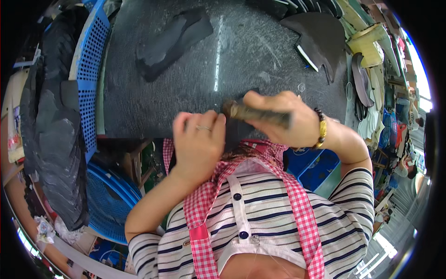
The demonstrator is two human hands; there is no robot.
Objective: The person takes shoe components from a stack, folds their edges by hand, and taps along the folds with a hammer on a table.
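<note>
My right hand (288,125), with a bracelet at the wrist, is wrapped round a short, thick, worn brown tool (260,115). Motion smears the tool, so its exact kind is unclear. Its blunt end points left, toward my left hand (200,142). That hand wears a ring, and its fingers are curled down on a black leather-like piece (238,131) at the near edge of the dark work table (158,107). Both hands cover much of this piece. Farther off lies another black leather-like piece (174,42), at the left of the tabletop.
A blue perforated basket (90,79) stands along the table's left side, beside a long stack of black pieces (58,149). At the far right of the table lie dark curved pieces (320,35). Below left is a round blue basket (109,200); a blue crate (318,169) sits below right.
</note>
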